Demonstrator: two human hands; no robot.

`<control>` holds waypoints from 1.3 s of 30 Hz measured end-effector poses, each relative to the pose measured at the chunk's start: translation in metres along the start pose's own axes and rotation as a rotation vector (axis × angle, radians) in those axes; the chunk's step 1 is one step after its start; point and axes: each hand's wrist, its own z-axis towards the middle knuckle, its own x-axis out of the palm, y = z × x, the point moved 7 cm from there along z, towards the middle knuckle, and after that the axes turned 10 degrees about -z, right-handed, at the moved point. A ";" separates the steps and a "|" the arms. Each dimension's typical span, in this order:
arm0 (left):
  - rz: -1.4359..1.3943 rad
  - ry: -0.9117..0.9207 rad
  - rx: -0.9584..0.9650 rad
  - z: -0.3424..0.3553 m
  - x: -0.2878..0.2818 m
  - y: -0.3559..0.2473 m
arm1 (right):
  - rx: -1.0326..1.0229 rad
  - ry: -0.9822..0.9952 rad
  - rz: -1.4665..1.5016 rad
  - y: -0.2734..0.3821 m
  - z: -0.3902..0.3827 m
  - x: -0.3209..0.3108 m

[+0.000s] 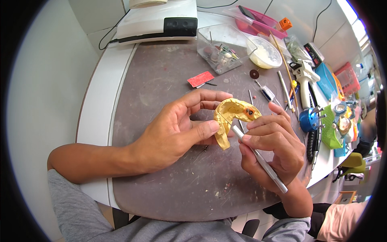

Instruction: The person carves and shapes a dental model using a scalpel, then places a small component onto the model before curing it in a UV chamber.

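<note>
A yellow plaster dental cast (222, 136), shaped like a horseshoe with teeth along it, is held above the bench. My left hand (173, 125) grips its left side between thumb and fingers. A reddish-brown patch with a dark spot (250, 112) marks the cast's right arm. My right hand (276, 147) is closed like a pen grip around a slim silver metal hand tool (264, 163). The tool's thin tip reaches over the cast's left arm; whether it touches is too fine to tell. My right fingertips are close beside the cast's right end.
A red card (200, 79), a clear bin of small tools (219, 66) and a white bowl (266, 52) lie beyond my hands. A small brush (267, 93), blue round device (308, 119) and green basket (331, 131) are to the right. A white machine (149, 20) stands far left.
</note>
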 end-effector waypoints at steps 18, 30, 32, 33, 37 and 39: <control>0.028 0.012 0.035 0.000 0.003 -0.003 | 0.017 -0.052 0.029 -0.002 -0.003 0.001; 0.021 0.000 0.016 0.001 0.000 0.001 | -0.005 -0.040 -0.032 0.004 -0.004 -0.005; -0.007 -0.014 -0.017 0.002 -0.001 0.003 | -0.002 -0.032 -0.034 0.004 -0.003 -0.006; -0.002 -0.015 -0.013 0.002 -0.001 0.002 | -0.001 -0.028 -0.034 0.004 -0.003 -0.006; 0.020 -0.017 -0.007 0.001 -0.003 0.002 | 0.001 0.004 -0.069 0.004 -0.003 -0.003; 0.010 -0.007 -0.012 0.001 -0.002 0.002 | 0.000 0.016 -0.071 0.003 -0.003 -0.002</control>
